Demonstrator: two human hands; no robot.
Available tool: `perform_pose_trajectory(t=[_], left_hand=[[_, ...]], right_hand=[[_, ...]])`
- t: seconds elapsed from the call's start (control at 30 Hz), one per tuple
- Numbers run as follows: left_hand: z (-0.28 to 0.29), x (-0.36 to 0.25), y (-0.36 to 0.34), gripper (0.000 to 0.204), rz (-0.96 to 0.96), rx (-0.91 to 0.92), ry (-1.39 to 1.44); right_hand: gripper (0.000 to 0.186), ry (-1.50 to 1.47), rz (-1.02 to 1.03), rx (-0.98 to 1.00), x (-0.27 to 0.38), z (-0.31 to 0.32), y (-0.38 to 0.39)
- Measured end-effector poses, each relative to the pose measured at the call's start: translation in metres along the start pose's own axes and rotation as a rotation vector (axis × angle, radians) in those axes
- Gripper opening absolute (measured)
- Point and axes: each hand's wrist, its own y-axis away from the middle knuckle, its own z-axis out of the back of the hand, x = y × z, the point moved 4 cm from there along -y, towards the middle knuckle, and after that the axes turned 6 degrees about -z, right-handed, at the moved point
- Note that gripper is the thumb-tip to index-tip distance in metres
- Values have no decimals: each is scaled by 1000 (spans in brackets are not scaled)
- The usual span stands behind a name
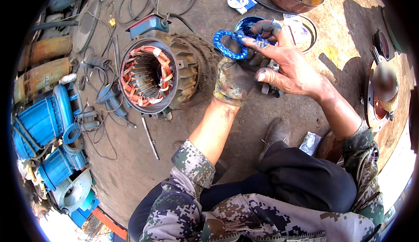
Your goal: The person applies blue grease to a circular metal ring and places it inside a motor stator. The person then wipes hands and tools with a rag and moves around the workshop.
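Note:
My left hand [233, 78], in a dirty knit glove, holds up a ring smeared with bright blue grease [224, 51]. My bare right hand [279, 61] has blue-stained fingers spread and bent, with one fingertip at the ring's right side and the thumb apart below. A round tub of blue grease [242, 23] stands just behind the hands, partly hidden by the fingers. Dark metal parts [269, 91] lie under the hands, mostly hidden. To the left lies a ribbed motor housing [185, 72] with red-wound coils [131, 93] inside.
Blue pump casings [41, 124], rusty cylinders [43, 74], cables and a blue power tool [104, 96] crowd the left. A rusty drum [297, 0] is at the back. A flanged part [371, 111] stands at right. My shoe [277, 131] is below the hands.

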Motion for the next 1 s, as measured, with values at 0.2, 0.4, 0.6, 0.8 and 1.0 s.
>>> perform_pose_trajectory(t=[0.2,0.4,0.6,0.8,1.0], left_hand=[[14,1,5,52,-54,-70,-147],[20,5,2,47,2,-190,-63],[13,4,0,51,26,-178,-1],[3,6,0,53,61,-96,32],[18,10,3,50,39,-66,-241]], right_hand=[[65,172,18,25,-1,10,-3],[65,105,29,-35,-4,12,3],[75,74,-1,1,-9,11,3],[80,152,-8,40,-17,9,0],[78,132,-24,86,-17,17,-4]])
